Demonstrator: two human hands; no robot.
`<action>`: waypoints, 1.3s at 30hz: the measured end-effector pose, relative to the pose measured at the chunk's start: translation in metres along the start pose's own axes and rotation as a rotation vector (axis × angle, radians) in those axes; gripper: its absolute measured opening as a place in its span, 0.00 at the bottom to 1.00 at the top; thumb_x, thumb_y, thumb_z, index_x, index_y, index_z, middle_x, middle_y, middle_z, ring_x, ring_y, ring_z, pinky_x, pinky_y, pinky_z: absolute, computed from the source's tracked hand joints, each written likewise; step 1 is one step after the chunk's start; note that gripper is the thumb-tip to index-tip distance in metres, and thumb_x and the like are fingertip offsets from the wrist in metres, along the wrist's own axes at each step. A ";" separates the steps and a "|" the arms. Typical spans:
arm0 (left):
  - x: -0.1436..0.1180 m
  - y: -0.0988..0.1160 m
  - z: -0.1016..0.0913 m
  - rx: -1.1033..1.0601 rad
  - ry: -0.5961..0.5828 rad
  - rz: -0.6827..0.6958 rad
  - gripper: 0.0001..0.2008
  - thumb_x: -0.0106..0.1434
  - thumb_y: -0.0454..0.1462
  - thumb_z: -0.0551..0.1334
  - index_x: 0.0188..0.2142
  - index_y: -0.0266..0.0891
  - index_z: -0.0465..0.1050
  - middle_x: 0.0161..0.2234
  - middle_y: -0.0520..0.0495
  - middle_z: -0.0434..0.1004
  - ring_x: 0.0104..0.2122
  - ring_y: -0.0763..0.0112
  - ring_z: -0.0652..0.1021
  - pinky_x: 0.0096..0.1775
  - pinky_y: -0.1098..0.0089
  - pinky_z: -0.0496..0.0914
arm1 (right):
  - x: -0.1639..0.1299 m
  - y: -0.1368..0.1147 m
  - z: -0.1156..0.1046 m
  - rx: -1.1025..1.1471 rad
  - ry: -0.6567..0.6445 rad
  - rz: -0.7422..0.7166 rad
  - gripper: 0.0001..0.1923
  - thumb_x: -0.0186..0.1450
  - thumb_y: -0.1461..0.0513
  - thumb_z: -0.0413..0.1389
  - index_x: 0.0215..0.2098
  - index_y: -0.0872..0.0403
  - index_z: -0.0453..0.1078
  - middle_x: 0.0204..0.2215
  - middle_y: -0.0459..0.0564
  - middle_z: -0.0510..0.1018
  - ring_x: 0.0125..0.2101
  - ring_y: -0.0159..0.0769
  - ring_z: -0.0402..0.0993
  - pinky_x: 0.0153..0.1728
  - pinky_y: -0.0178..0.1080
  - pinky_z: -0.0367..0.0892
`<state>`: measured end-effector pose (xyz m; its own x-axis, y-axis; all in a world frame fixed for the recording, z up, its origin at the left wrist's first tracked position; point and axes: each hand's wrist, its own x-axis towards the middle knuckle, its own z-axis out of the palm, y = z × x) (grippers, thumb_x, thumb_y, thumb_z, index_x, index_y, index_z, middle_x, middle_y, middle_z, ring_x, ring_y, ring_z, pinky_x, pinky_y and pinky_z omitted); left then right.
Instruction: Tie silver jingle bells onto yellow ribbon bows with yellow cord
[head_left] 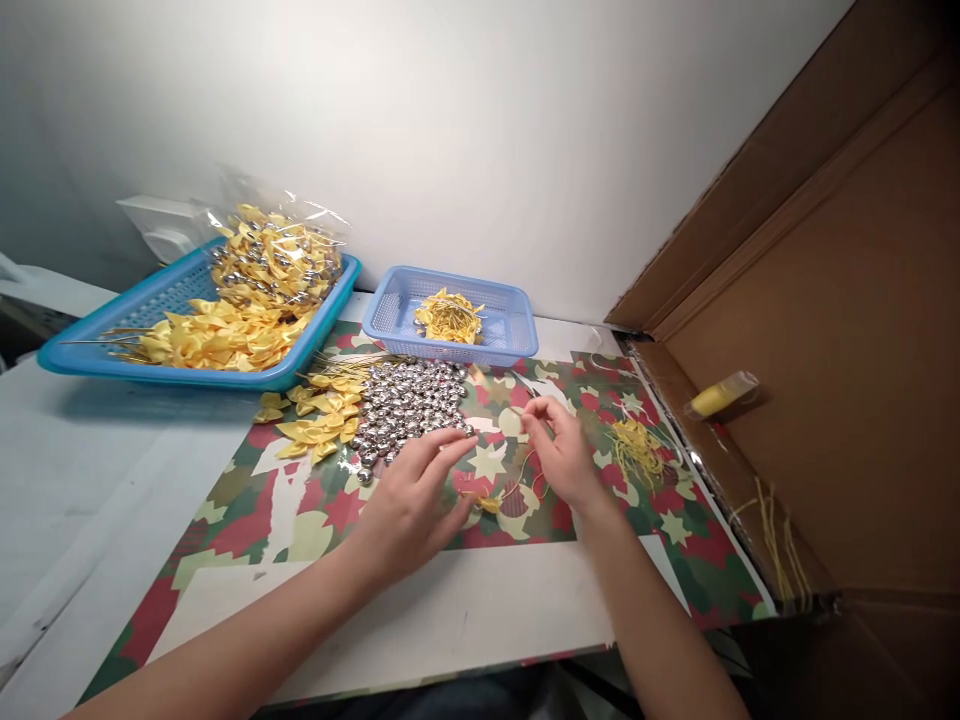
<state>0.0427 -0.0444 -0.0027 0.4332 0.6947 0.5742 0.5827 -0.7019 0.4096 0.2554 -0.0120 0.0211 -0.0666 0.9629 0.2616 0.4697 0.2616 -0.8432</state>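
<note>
Left hand (412,500) is beside silver bells (412,400); right hand (561,452), near thin cord (518,483).

Plenty of flat room along the near side of the desk (720,570), though both forearms cross it, and between the left grip (420,495) and the right grip (562,455) there's a gap, a small yellow bow (489,504) low at its near end. Left of that, the heap of bells (412,400) and the yellow bows (322,420) block the way, the large blue tray (341,310) rising beyond! Far centre, the small basket (521,325) bars passage; right, a low yellow tangle (637,450) fronts the cardboard wall (825,300).
</note>
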 end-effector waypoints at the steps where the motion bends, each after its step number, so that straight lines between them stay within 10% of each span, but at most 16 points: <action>1: 0.001 -0.001 -0.002 0.079 0.096 0.020 0.25 0.62 0.33 0.62 0.58 0.39 0.61 0.53 0.36 0.68 0.52 0.56 0.71 0.51 0.60 0.67 | -0.003 -0.005 0.001 0.083 -0.099 0.029 0.08 0.68 0.58 0.49 0.32 0.52 0.64 0.27 0.44 0.69 0.29 0.32 0.66 0.32 0.35 0.63; 6: 0.009 -0.009 -0.010 0.324 0.237 0.091 0.19 0.63 0.32 0.61 0.54 0.38 0.67 0.46 0.38 0.74 0.41 0.59 0.76 0.43 0.62 0.68 | -0.015 -0.023 0.009 0.274 -0.438 0.212 0.10 0.67 0.55 0.52 0.31 0.52 0.64 0.27 0.43 0.67 0.25 0.28 0.63 0.22 0.30 0.61; 13: 0.011 -0.015 -0.009 0.147 0.183 0.042 0.08 0.66 0.32 0.57 0.39 0.38 0.75 0.31 0.46 0.74 0.30 0.69 0.74 0.33 0.70 0.69 | -0.018 -0.020 0.013 0.322 -0.478 0.323 0.10 0.66 0.54 0.52 0.35 0.52 0.66 0.27 0.43 0.69 0.21 0.27 0.64 0.18 0.29 0.60; 18: 0.012 -0.013 -0.011 0.112 0.200 -0.033 0.06 0.64 0.33 0.59 0.32 0.38 0.73 0.30 0.48 0.73 0.30 0.71 0.75 0.33 0.72 0.70 | -0.018 -0.019 0.019 -0.088 -0.238 -0.169 0.04 0.66 0.62 0.55 0.35 0.51 0.72 0.33 0.46 0.79 0.34 0.34 0.73 0.42 0.41 0.65; 23: 0.012 -0.014 -0.014 0.103 0.146 -0.125 0.07 0.64 0.34 0.57 0.31 0.39 0.73 0.30 0.49 0.74 0.28 0.73 0.75 0.32 0.74 0.69 | -0.016 -0.012 0.021 -0.468 -0.100 -0.387 0.10 0.68 0.66 0.50 0.36 0.52 0.74 0.32 0.49 0.81 0.36 0.38 0.72 0.42 0.44 0.61; 34: 0.015 -0.002 -0.015 -0.452 -0.012 -0.631 0.13 0.65 0.44 0.56 0.30 0.39 0.70 0.22 0.54 0.67 0.21 0.74 0.67 0.23 0.74 0.61 | -0.021 -0.016 0.031 -0.048 0.054 -0.084 0.08 0.63 0.65 0.54 0.31 0.53 0.75 0.29 0.49 0.76 0.30 0.35 0.72 0.33 0.37 0.69; 39: 0.016 0.000 -0.014 -0.453 0.100 -0.565 0.10 0.62 0.43 0.61 0.30 0.40 0.76 0.26 0.52 0.63 0.25 0.73 0.66 0.27 0.73 0.63 | -0.031 -0.027 0.043 0.371 -0.030 0.263 0.05 0.57 0.60 0.62 0.27 0.54 0.73 0.25 0.47 0.78 0.25 0.33 0.75 0.27 0.35 0.71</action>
<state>0.0400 -0.0352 0.0162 0.0730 0.9677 0.2415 0.3473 -0.2516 0.9034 0.2073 -0.0456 0.0156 -0.0155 0.9999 0.0070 0.1270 0.0089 -0.9919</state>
